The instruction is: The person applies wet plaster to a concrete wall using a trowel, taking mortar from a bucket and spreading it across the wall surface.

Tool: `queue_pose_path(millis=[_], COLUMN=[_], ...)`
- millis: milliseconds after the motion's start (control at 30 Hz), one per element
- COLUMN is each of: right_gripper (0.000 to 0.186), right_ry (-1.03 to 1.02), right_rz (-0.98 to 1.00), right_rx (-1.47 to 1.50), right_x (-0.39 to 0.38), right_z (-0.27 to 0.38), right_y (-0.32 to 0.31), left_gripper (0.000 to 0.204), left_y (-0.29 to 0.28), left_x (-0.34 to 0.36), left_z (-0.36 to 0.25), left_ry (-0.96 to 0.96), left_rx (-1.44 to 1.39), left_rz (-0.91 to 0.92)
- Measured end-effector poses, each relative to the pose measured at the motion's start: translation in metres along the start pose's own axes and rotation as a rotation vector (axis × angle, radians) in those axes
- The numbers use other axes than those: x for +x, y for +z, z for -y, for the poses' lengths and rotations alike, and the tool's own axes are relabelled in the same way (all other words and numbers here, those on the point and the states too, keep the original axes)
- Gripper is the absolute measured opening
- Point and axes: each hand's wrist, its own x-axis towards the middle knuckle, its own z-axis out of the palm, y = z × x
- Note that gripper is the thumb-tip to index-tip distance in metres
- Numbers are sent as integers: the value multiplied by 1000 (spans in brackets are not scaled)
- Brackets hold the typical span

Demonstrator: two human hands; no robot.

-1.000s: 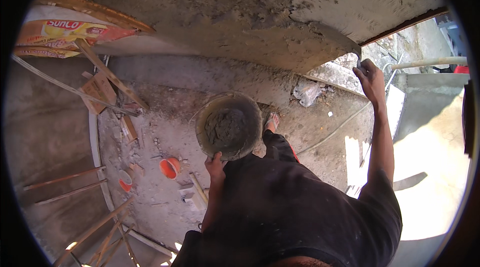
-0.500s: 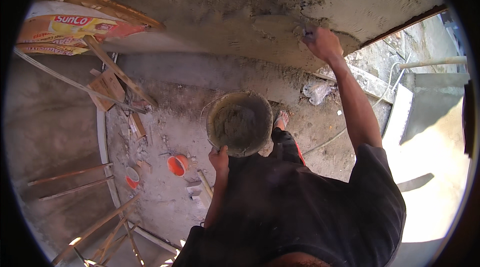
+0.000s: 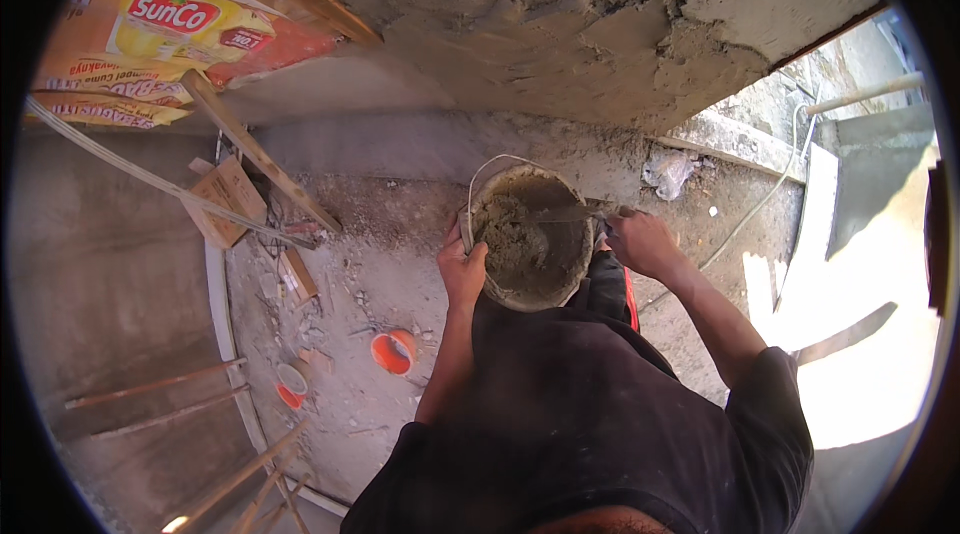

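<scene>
In front of my body is a round bucket (image 3: 580,284) with wet grey mortar (image 3: 510,234) in it and a thin wire handle raised over its far side. My left hand (image 3: 463,267) grips the bucket's left rim, thumb over the edge. My right hand (image 3: 640,242) is closed around the handle of a trowel (image 3: 562,215), whose flat blade reaches over the rim into the bucket, by the mortar. Beyond the bucket rises a wall (image 3: 560,44) coated with wet mortar, smooth in its lower part and rough higher up.
At the upper left hangs a printed banner (image 3: 150,34) beside a leaning wooden plank (image 3: 255,149). A cardboard box (image 3: 228,202) and an orange container (image 3: 393,352) lie on the rubble-strewn floor at left. A crumpled plastic bag (image 3: 668,172) sits by the wall's foot.
My right hand has come down from the wall to the bucket with the trowel. The bucket has shifted right and turned, and my left hand now holds it higher on its left side.
</scene>
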Motion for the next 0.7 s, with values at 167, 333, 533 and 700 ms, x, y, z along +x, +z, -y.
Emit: queue_pose_path(millis=[167, 333, 533, 700], right_gripper=[25, 27, 27, 30], right_ry=[179, 229, 198, 425], right_rz=[309, -139, 107, -10], right_rx=[-23, 40, 201, 206], right_x=[36, 29, 30, 48], right_z=[126, 205, 282, 271], right_y=[66, 63, 93, 24], left_gripper=[34, 19, 24, 27], left_y=[-73, -140, -199, -236], left_x=[25, 65, 100, 105], left_z=[-8, -20, -68, -87], left_ry=[-92, 261, 389, 273], left_rx=[-262, -85, -42, -46], left_rz=[205, 263, 361, 330])
